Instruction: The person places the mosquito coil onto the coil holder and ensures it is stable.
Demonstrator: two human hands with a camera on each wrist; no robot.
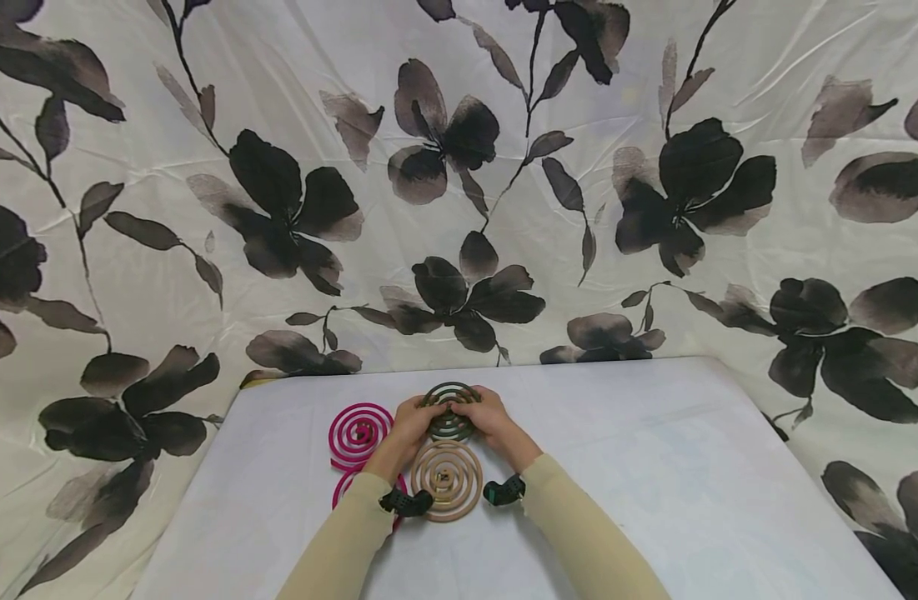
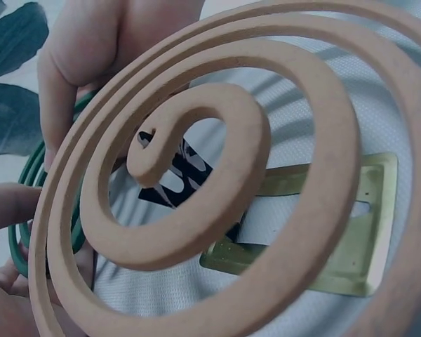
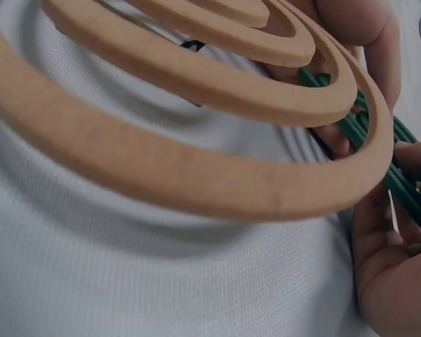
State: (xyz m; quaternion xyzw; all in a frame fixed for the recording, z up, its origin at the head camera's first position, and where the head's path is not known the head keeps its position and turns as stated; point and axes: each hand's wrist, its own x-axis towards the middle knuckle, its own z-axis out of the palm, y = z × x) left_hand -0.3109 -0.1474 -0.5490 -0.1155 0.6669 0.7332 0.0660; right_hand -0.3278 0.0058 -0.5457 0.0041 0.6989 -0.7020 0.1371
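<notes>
Both hands hold a dark green mosquito coil near the table's far side, one at each edge. My left hand pinches its left side with the thumb on top, and my right hand does the same at the right. In both wrist views the green coil is partly hidden behind a tan mosquito coil. This tan coil sits just in front of the hands, raised over the cloth. Under it lie a gold-coloured metal stand and a black-and-white patterned piece.
Left of the hands lies a pink mosquito coil. A second pink coil is nearer, partly covered by the left forearm. White cloth covers the table; a floral curtain hangs behind. Black wrist cameras flank the tan coil.
</notes>
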